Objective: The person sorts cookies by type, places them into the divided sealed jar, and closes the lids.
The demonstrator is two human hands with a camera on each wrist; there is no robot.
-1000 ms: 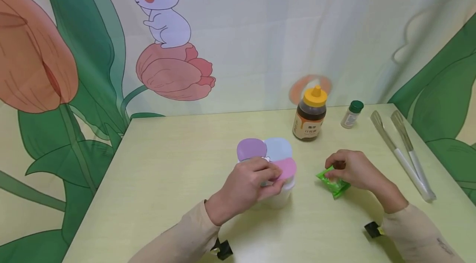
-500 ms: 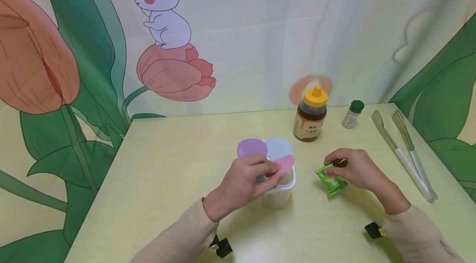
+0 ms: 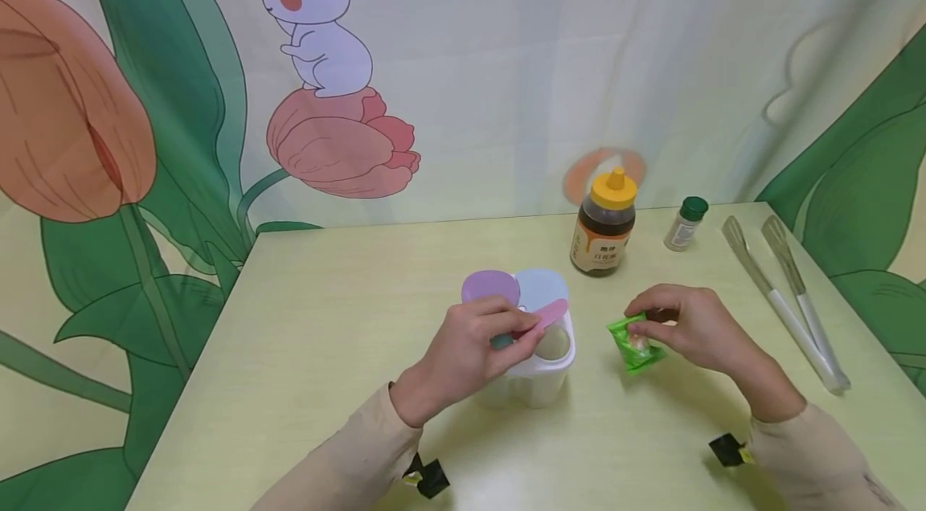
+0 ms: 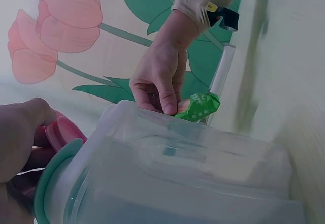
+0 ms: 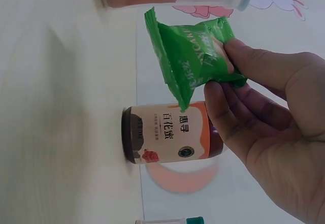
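My left hand point(image 3: 466, 342) pinches a pink lid point(image 3: 553, 313) between thumb and fingers, tilted up over a whitish divided container point(image 3: 544, 389). Beneath it one round opening point(image 3: 553, 344) is uncovered. A purple lid point(image 3: 489, 286) and a light blue lid point(image 3: 542, 288) cover the far compartments; a teal lid point(image 4: 45, 193) shows in the left wrist view, mostly hidden by the hand from above. To the container's right, my right hand point(image 3: 690, 328) holds a small green packet point(image 5: 195, 56) by one end, just above the table. The packet looks sealed, with white lettering.
Behind the packet stands a honey bottle point(image 3: 602, 242) with a yellow cap. A small green-capped bottle point(image 3: 684, 226) is to its right. Metal tongs point(image 3: 788, 302) with white handles lie along the table's right side. A printed curtain point(image 3: 470, 77) hangs behind the table.
The pink lid has swung up, exposing the opening below it. My right hand has lifted the green packet slightly and shifted it a little left, toward the container.
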